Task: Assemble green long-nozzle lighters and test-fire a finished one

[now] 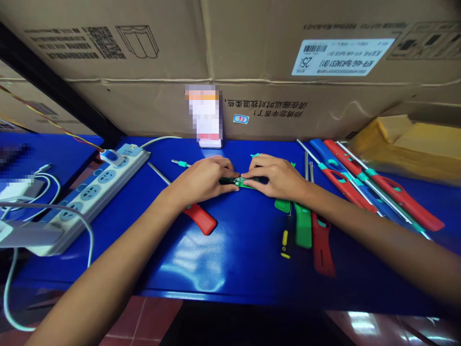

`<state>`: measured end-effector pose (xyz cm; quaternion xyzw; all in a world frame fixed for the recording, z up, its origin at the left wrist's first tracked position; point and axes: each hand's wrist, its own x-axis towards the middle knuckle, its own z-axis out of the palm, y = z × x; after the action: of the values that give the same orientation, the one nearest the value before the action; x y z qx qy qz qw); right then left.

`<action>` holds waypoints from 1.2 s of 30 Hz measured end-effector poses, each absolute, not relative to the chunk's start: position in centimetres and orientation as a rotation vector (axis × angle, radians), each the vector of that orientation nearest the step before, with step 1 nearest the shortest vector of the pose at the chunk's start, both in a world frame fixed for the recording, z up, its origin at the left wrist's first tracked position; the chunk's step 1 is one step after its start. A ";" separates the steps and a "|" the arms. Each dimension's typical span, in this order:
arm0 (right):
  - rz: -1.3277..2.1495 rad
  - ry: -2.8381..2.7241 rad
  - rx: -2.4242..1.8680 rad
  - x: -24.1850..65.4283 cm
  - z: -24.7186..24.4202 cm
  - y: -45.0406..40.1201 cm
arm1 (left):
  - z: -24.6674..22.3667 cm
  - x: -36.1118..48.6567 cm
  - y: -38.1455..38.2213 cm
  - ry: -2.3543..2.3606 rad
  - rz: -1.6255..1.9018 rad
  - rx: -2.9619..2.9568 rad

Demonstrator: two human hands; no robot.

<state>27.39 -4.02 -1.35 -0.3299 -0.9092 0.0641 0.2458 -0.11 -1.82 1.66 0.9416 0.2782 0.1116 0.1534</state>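
Two hands grip one slim green component (239, 181) at centre frame, over a blue workbench (245, 254). The fingers of the left hand (203, 180) and right hand (275, 177) are closed on opposite ends of the component, with the fingertips almost meeting; its exact type is too small to determine. A red plastic handle (201, 218) lies just below the left hand. A green handle (302, 226), a second red handle (321, 245) and a yellow-handled screwdriver (285, 238) lie below the right hand. Long-nosed utility lighters (382, 187) lie at right; a white power strip (93, 194) lies at left.
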 end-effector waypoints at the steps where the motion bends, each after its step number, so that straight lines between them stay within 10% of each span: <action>1: 0.184 -2.482 -0.918 27.4 -1.3 -4.0 | 1.7 -0.1 -1.9 0.801 0.318 2.704; 26: 0.795 -2.460 -0.881 29.5 1.1 -2.0 | 1.7 0.0 -2.0 0.712 0.417 2.742; 36: 0.295 -2.746 -0.869 29.5 2.4 -3.1 | 1.5 0.1 -2.2 0.746 0.401 2.799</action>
<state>29.52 -3.13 2.42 -0.2980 -0.9412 0.1012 0.1229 0.14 -2.17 1.55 0.9515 0.2537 0.1362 0.1083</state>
